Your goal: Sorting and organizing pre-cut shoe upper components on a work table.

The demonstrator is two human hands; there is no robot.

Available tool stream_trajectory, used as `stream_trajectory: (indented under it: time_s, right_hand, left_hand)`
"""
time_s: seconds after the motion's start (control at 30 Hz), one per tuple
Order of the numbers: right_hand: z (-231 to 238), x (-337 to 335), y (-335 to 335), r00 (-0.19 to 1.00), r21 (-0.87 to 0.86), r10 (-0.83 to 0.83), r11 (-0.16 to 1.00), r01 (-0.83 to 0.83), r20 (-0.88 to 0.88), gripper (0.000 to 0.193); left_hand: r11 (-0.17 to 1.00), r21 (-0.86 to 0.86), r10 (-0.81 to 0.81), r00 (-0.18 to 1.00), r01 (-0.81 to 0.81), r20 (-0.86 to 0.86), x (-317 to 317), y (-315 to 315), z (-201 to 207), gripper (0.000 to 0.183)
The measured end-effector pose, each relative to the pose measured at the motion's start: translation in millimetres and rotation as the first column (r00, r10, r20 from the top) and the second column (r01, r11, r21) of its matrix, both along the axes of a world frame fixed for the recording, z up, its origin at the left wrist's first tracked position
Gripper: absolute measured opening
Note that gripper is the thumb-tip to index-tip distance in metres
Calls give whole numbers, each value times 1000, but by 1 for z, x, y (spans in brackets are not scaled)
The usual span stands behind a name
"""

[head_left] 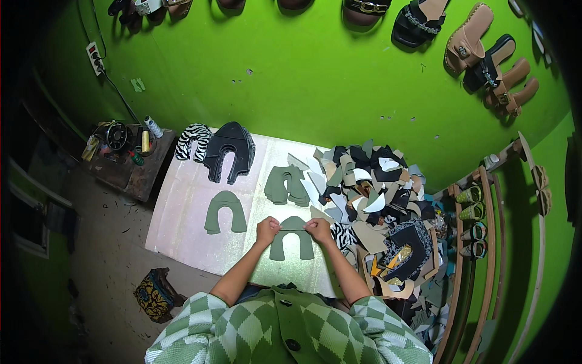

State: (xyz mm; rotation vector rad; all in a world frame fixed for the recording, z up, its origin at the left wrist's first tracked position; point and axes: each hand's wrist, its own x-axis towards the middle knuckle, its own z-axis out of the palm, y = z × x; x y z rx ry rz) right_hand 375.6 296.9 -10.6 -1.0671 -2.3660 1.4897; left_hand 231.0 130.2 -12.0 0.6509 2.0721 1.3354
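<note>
An olive-green, horseshoe-shaped shoe-upper piece (294, 223) is stretched between my hands, low over the table's front part, its two legs pointing toward me. My left hand (267, 231) pinches its left side, and my right hand (318, 230) pinches the right side. A straight line, perhaps a folded edge, runs across it from hand to hand. Left of my hands lies another green horseshoe piece (227, 202), apparently in a small stack. Just beyond sits a thicker pile of matching green pieces (280, 186). Both hands have fingers closed at the material.
Black horseshoe pieces (231, 134) and zebra-patterned ones (193, 136) lie at the white table's (182, 212) far left. Scraps (376, 182) heap on the right, beside an open box (431, 267) and wooden rack (485, 255). A small dark table (130, 176) stands left; sandals (470, 36) hang on the wall.
</note>
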Motion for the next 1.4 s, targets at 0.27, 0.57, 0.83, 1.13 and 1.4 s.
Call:
stream_trajectory:
  time_s: [0.27, 0.57, 0.83, 1.13, 1.4]
  right_hand:
    - [-4, -3, -16, 992, 181, -101, 980, 87, 71, 23]
    - [3, -4, -22, 982, 193, -153, 973, 129, 115, 21]
    - [7, -8, -26, 966, 212, -197, 964, 160, 167, 21]
    - [7, 2, -60, 990, 623, 144, 775, -106, -10, 24]
    - [6, 17, -85, 952, 770, 166, 560, -305, 257, 46]
  left_hand:
    - [979, -201, -8, 970, -42, -242, 5, -4, 1, 21]
    - [954, -296, -43, 952, -52, -304, 11, -3, 10, 21]
    - [930, -363, -67, 940, -63, -334, 13, 1, 18, 20]
    - [956, -272, -284, 564, 108, -775, 40, -13, -1, 22]
    - [936, -310, -349, 523, 165, -778, 56, -24, 9, 46]
